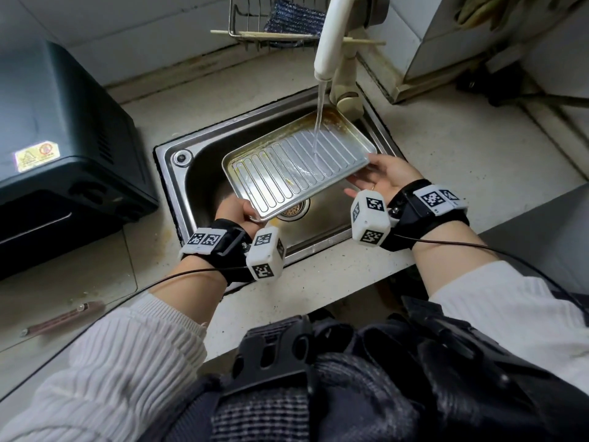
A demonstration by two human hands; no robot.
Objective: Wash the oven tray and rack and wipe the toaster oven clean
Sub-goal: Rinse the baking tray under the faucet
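Two bare hands hold one ribbed, rectangular stainless-steel oven tray (298, 169) tilted over a rectangular steel sink basin (204, 167). The left hand (234, 210) is curled closed around the tray's near corner, thumb on top of the rim. The right hand (384, 173) lies mostly open, palm up, cupping the tray's right edge from below with the thumb over the rim.

Just beyond the right hand, one white curved plastic tap (331, 36) pours a thin stream of water (318, 122) onto the tray's far half. Brown baked-on stains line the far rim and corners; the raised ribs run parallel across the shiny floor. Between and below the hands, partly hidden by the tray, sits the round drain strainer (294, 210).

Left of the left hand, well apart on the speckled beige countertop (446, 148), stands one black boxy toaster oven (63, 138) with a yellow warning label. Far beyond the hands, one wire basket (251, 23) holds a dark blue scrubbing cloth (293, 17), with a pair of wooden chopsticks (287, 36) laid across it.

Each wrist wears a black strap carrying white marker cubes (369, 218), and a thin black cable runs from each.
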